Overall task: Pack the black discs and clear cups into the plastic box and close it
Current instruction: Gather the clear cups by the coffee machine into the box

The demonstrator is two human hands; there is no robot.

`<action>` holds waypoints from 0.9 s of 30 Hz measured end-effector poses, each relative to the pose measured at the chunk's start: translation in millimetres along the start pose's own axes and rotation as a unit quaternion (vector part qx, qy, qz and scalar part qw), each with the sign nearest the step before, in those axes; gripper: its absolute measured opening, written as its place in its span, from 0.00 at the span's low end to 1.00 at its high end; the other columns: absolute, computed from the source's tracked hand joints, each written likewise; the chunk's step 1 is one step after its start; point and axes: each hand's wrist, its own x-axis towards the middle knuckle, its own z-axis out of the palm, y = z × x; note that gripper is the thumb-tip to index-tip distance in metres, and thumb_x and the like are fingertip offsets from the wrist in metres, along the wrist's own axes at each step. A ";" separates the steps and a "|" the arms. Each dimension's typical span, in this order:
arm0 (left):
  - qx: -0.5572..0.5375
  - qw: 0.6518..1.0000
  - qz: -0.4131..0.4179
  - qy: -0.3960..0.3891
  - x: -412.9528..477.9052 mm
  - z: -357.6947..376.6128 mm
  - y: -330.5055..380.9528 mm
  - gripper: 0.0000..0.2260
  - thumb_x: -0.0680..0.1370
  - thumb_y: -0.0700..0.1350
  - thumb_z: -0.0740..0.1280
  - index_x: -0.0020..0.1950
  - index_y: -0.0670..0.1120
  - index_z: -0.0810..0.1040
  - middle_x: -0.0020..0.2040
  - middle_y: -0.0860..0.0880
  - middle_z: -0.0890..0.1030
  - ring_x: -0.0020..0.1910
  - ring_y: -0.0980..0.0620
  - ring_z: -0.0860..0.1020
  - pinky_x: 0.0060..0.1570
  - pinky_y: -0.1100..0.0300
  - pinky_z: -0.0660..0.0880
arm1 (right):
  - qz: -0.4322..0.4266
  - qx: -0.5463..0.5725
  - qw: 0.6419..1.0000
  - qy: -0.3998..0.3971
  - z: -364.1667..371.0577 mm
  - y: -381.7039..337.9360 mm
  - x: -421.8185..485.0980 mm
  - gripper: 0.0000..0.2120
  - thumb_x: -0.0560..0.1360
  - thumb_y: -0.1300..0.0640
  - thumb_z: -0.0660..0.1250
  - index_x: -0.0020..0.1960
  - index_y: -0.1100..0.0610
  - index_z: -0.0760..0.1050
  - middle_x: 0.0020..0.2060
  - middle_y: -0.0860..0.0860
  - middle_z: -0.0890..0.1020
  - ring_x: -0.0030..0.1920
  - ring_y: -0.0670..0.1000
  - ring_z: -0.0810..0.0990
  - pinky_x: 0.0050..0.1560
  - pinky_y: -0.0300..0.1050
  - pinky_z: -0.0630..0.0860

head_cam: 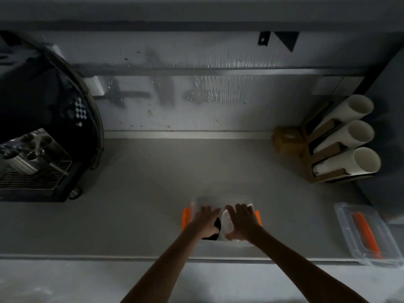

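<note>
A clear plastic box (218, 200) with orange side latches (185, 218) stands on the grey counter near its front edge. Both my hands reach into it. My left hand (206, 220) lies over black discs (216, 228) in the box's left half. My right hand (242, 221) rests on a stack of clear cups (226, 223) lying in the right half, fingers spread around it. The box's clear lid (367, 232) with an orange handle lies apart at the right edge of the counter.
A black coffee machine (43, 127) with a metal drip grate fills the left side. At the back right, three stacks of white paper cups (354, 136) lie in a brown holder beside a small brown box (286, 139). The grey counter (153, 193) runs to a wall behind.
</note>
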 end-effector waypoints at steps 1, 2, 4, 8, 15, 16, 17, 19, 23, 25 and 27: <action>0.037 0.999 -0.011 -0.023 2.1 4.8 -2.6 0.31 0.74 0.44 0.70 0.74 0.46 0.61 0.73 0.39 0.62 0.73 0.36 0.60 0.68 0.43 0.65 | 0.005 -0.007 1.000 -0.016 2.6 -2.0 2.2 0.45 0.63 0.38 0.71 0.73 0.52 0.57 0.66 0.57 0.69 0.67 0.58 0.66 0.71 0.58 0.55; 0.067 0.997 -0.012 -0.027 4.3 10.3 -5.2 0.31 0.73 0.43 0.71 0.73 0.45 0.62 0.72 0.38 0.62 0.72 0.35 0.62 0.66 0.42 0.67 | 0.011 -0.008 0.999 -0.029 5.6 -3.3 4.7 0.45 0.63 0.38 0.71 0.73 0.53 0.57 0.67 0.57 0.68 0.68 0.59 0.65 0.71 0.58 0.54; 0.087 0.996 -0.004 -0.008 7.2 20.1 -9.7 0.30 0.73 0.40 0.71 0.72 0.44 0.63 0.72 0.36 0.62 0.71 0.34 0.63 0.64 0.41 0.69 | 0.030 0.018 0.998 -0.059 10.2 -6.5 9.5 0.45 0.64 0.40 0.73 0.73 0.53 0.56 0.68 0.57 0.67 0.69 0.60 0.63 0.70 0.58 0.60; 0.101 0.995 0.014 0.015 7.3 24.1 -13.8 0.34 0.73 0.44 0.72 0.74 0.47 0.59 0.76 0.33 0.55 0.74 0.31 0.58 0.69 0.39 0.64 | 0.073 0.056 0.991 -0.101 21.5 -15.4 18.6 0.50 0.64 0.41 0.75 0.75 0.54 0.51 0.70 0.60 0.62 0.72 0.62 0.59 0.67 0.59 0.68; 0.065 0.997 -0.005 0.030 14.8 36.2 -12.7 0.35 0.76 0.47 0.69 0.77 0.50 0.53 0.77 0.37 0.53 0.76 0.33 0.53 0.72 0.40 0.61 | 0.147 0.076 0.980 -0.110 39.0 -33.5 32.6 0.55 0.64 0.41 0.75 0.76 0.56 0.45 0.72 0.62 0.55 0.73 0.66 0.53 0.67 0.57 0.67; 0.066 0.997 -0.006 0.029 14.8 35.7 -12.2 0.35 0.75 0.48 0.69 0.77 0.49 0.54 0.77 0.37 0.54 0.76 0.33 0.52 0.72 0.40 0.61 | 0.152 0.086 0.979 -0.106 39.3 -34.9 32.8 0.55 0.64 0.42 0.75 0.76 0.57 0.45 0.72 0.62 0.54 0.74 0.66 0.52 0.68 0.57 0.66; 0.067 0.997 -0.004 0.028 14.3 34.2 -12.0 0.36 0.75 0.49 0.70 0.77 0.49 0.54 0.77 0.37 0.54 0.76 0.33 0.53 0.73 0.40 0.60 | 0.156 0.097 0.978 -0.102 39.4 -35.4 33.6 0.55 0.64 0.42 0.76 0.76 0.57 0.45 0.72 0.62 0.54 0.74 0.66 0.52 0.68 0.57 0.65; 0.069 0.997 -0.001 0.016 14.0 30.6 -12.9 0.38 0.74 0.50 0.71 0.77 0.48 0.54 0.77 0.37 0.53 0.76 0.33 0.51 0.73 0.39 0.57 | 0.179 0.123 0.971 -0.104 38.1 -36.7 33.5 0.57 0.62 0.44 0.78 0.76 0.57 0.45 0.72 0.63 0.54 0.73 0.66 0.53 0.68 0.58 0.65; 0.073 0.997 -0.019 -0.020 18.1 26.1 -15.3 0.43 0.73 0.52 0.72 0.78 0.47 0.47 0.77 0.33 0.47 0.77 0.33 0.47 0.73 0.39 0.51 | 0.197 0.154 0.962 -0.112 33.2 -39.0 32.3 0.60 0.65 0.45 0.77 0.77 0.59 0.37 0.75 0.68 0.44 0.75 0.70 0.48 0.71 0.63 0.60; 0.059 0.998 -0.027 -0.026 15.3 25.8 -14.1 0.41 0.75 0.51 0.69 0.78 0.48 0.46 0.77 0.33 0.46 0.76 0.32 0.47 0.73 0.39 0.53 | 0.184 0.182 0.959 -0.116 36.5 -36.5 31.3 0.59 0.67 0.45 0.75 0.77 0.60 0.35 0.75 0.69 0.40 0.75 0.71 0.45 0.72 0.64 0.57; 0.065 0.997 -0.025 -0.029 12.7 27.2 -13.2 0.38 0.77 0.51 0.66 0.78 0.48 0.45 0.77 0.33 0.45 0.77 0.33 0.47 0.73 0.40 0.54 | 0.175 0.196 0.958 -0.113 39.4 -28.7 31.0 0.57 0.67 0.40 0.72 0.77 0.57 0.36 0.75 0.67 0.40 0.75 0.70 0.42 0.74 0.68 0.50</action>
